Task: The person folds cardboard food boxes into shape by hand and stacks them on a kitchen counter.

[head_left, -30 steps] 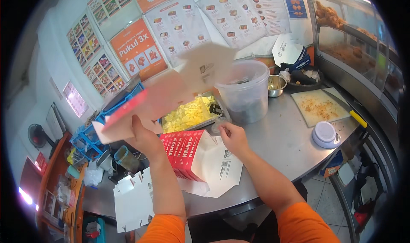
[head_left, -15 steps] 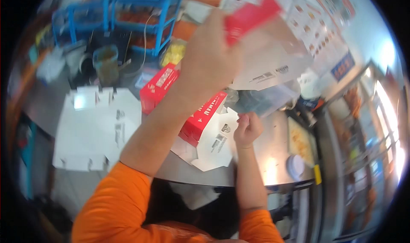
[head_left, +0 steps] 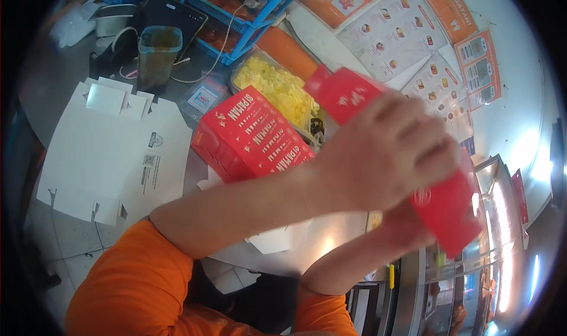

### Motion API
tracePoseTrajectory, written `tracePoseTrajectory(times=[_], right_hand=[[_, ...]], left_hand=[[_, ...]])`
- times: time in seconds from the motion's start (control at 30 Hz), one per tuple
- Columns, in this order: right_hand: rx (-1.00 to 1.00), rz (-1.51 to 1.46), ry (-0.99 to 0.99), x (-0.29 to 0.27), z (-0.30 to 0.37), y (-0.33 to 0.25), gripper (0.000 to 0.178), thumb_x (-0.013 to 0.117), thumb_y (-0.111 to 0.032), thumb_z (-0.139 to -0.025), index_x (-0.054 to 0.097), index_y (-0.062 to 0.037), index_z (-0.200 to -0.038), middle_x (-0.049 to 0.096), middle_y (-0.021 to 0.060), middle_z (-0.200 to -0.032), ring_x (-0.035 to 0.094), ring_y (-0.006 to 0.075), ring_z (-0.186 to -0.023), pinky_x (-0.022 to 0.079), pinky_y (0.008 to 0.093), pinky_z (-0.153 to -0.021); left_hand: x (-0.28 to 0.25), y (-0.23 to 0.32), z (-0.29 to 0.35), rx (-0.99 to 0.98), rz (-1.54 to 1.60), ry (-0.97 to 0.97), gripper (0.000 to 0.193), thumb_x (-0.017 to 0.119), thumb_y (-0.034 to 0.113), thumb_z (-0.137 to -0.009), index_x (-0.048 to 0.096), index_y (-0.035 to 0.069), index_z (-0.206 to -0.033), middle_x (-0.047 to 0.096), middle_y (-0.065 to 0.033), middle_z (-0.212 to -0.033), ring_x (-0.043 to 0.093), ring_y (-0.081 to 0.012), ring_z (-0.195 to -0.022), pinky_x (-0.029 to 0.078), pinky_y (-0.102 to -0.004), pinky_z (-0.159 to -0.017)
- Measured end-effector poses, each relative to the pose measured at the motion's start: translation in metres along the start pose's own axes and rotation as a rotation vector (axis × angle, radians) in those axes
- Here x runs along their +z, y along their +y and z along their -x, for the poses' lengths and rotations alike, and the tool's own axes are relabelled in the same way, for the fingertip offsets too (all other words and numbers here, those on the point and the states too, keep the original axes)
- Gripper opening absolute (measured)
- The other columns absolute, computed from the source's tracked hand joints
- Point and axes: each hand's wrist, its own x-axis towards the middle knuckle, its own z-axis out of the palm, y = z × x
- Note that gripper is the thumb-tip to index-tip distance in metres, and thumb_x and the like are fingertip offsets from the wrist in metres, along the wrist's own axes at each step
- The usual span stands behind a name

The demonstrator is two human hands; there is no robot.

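A red cardboard food box [head_left: 452, 212] is held up at the right, partly folded and smeared by motion. My left hand [head_left: 384, 153] reaches across over it, fingers curled onto the carton. Under and behind it, my right hand [head_left: 407, 226] meets the carton's lower part; its fingers are hidden. Left of my hands, folded red boxes [head_left: 254, 135] stand close together on the metal table. A flat white carton blank [head_left: 112, 158] lies at the table's left side. Another white blank [head_left: 274, 240] shows partly beneath my left forearm.
Behind the red boxes sits a tray of yellow shredded food [head_left: 274, 88]. A tall tub of brown liquid [head_left: 156, 58] and blue racks [head_left: 236, 40] stand farther back. Posters [head_left: 390, 31] cover the wall; a lit glass display case [head_left: 496, 218] is at the right.
The held carton has turned from its white inside to its red outside and moved right and down. My left hand moved with it; my right hand rose from the white blank to the carton.
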Motion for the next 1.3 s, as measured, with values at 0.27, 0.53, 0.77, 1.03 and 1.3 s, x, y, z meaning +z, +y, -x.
tracePoseTrajectory(times=[0.27,0.53,0.77,1.03,1.3], right_hand=[[0.019,-0.095,0.044,-0.023,0.01,-0.014,0.055,0.057,-0.043,-0.106,0.056,-0.007,-0.148,0.063,0.0133,-0.14,0.065,0.0275,-0.121,0.051,0.0426,-0.104],[0.04,-0.153,0.049,-0.048,0.011,-0.019,0.055,0.064,-0.037,-0.102,0.058,-0.0068,-0.147,0.063,0.0149,-0.142,0.068,0.031,-0.12,0.053,0.0453,-0.103],[-0.014,-0.063,0.009,-0.057,0.022,-0.026,0.055,0.07,-0.032,-0.099,0.06,-0.0067,-0.147,0.063,0.0162,-0.144,0.07,0.034,-0.119,0.055,0.0476,-0.102],[0.222,-0.345,0.049,-0.061,0.009,-0.026,0.053,0.074,-0.004,-0.097,0.053,0.0081,-0.145,0.071,0.0192,-0.129,0.072,0.0286,-0.116,0.059,0.0411,-0.1],[0.17,-0.111,0.13,-0.062,0.009,-0.045,0.044,0.066,0.004,-0.094,0.057,0.0097,-0.136,0.071,0.0192,-0.124,0.071,0.0288,-0.113,0.059,0.0411,-0.096]], left_hand=[[0.017,0.033,0.01,0.168,0.198,-0.01,0.02,0.07,0.02,-0.087,0.07,0.011,-0.105,0.068,-0.0052,-0.114,0.063,-0.0283,-0.114,0.052,-0.0474,-0.105],[0.023,0.044,0.009,0.033,0.436,-0.141,0.038,0.071,0.023,-0.085,0.068,0.013,-0.122,0.067,-0.0078,-0.114,0.069,-0.0292,-0.095,0.059,-0.0398,-0.076],[0.024,0.037,0.006,0.127,0.412,-0.285,0.041,0.063,0.044,-0.095,0.063,0.01,-0.118,0.064,-0.0187,-0.123,0.068,-0.0322,-0.101,0.059,-0.0407,-0.082],[0.002,0.004,0.006,0.048,0.364,-0.381,0.06,0.052,0.067,-0.106,0.057,0.007,-0.114,0.062,-0.0302,-0.13,0.068,-0.0358,-0.108,0.058,-0.0416,-0.09],[-0.011,0.007,-0.008,-0.1,0.631,-0.571,0.063,0.054,0.065,-0.105,0.061,0.004,-0.115,0.06,-0.0348,-0.138,0.068,-0.0402,-0.118,0.056,-0.0471,-0.097]])
